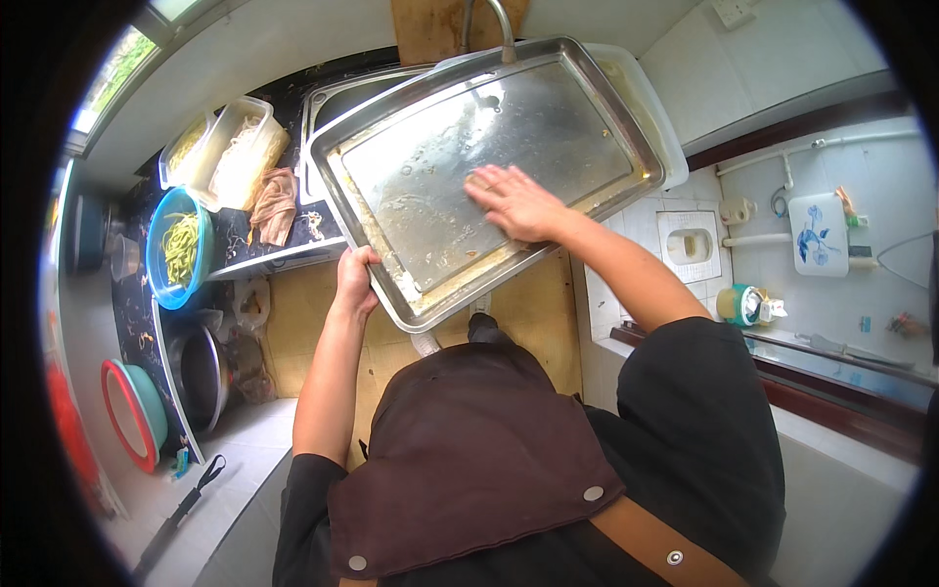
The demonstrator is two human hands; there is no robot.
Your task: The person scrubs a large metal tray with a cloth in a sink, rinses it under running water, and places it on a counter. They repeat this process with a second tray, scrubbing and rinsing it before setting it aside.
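Note:
A large rectangular metal tray (528, 125) is held tilted over the sink, with wet smears and yellowish residue along its inner edges. My left hand (357, 280) grips its near left corner, thumb over the rim. My right hand (513, 202) lies flat on the tray's inner face, fingers stretched out. Whether anything is under that palm is hidden. Behind the tray, a curved metal faucet (505, 29) comes down at its far rim. Part of the steel sink (323, 110) shows to the left, and a translucent plastic tub (649, 110) sticks out beyond the tray's right side.
On the dark counter, a brown cloth (276, 205) lies beside clear containers of pale shreds (246, 147). A blue basin (205, 242) of green strips stands at the counter's edge. A wooden board (425, 33) leans behind the faucet. A squat toilet (688, 246) is at right.

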